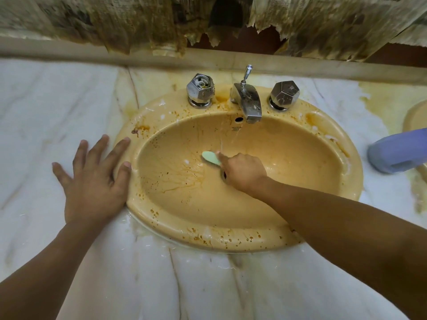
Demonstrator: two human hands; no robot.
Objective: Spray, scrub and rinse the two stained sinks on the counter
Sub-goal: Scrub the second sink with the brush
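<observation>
The stained yellow sink [231, 241] sits in the tabletop [57, 100]. Low in its bowl, the right hand [242, 172] curls round a green brush [210, 157], under water [238, 132] running from the faucet [248, 100]. The left hand [92, 179] lies flat, fingers spread, holding nothing, fingertips at the sink's left rim. A purple bottle [399, 151] lies right of the sink, with a second sink [416, 118] just beyond.

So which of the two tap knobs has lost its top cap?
The knob left of the spout: its top gapes open, while the right knob is closed over.
</observation>
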